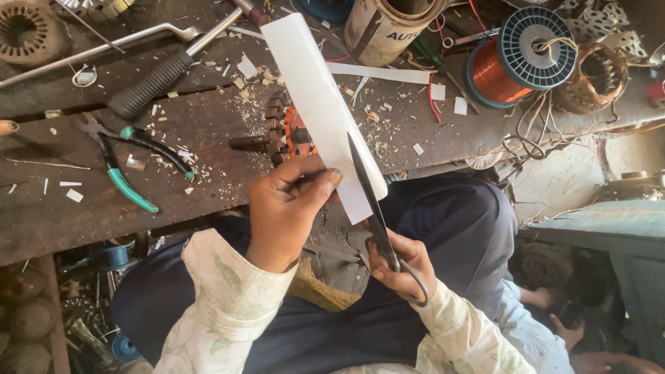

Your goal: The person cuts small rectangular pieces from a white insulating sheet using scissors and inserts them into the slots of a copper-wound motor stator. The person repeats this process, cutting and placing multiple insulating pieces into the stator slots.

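Head view: one long white paper strip [320, 104] is held at its near end by the left hand [286, 211], whose thumb and fingers are pinched closed on the sheet; the strip runs away from that hand over the workbench [208, 131]. One pair of dark scissors [370, 201] is gripped by the right hand [400, 266], fingers curled through the handle loops, the blades lying close together along the strip's edge just right of the left thumb. Beyond the left hand, touching distance from the strip, one toothed motor part [273, 135] is seen. To the left of that hand, one pair of green-handled pliers [128, 166] is recorded. Beyond the right hand, one copper wire spool [519, 55] and one tin can [388, 28] are noted.
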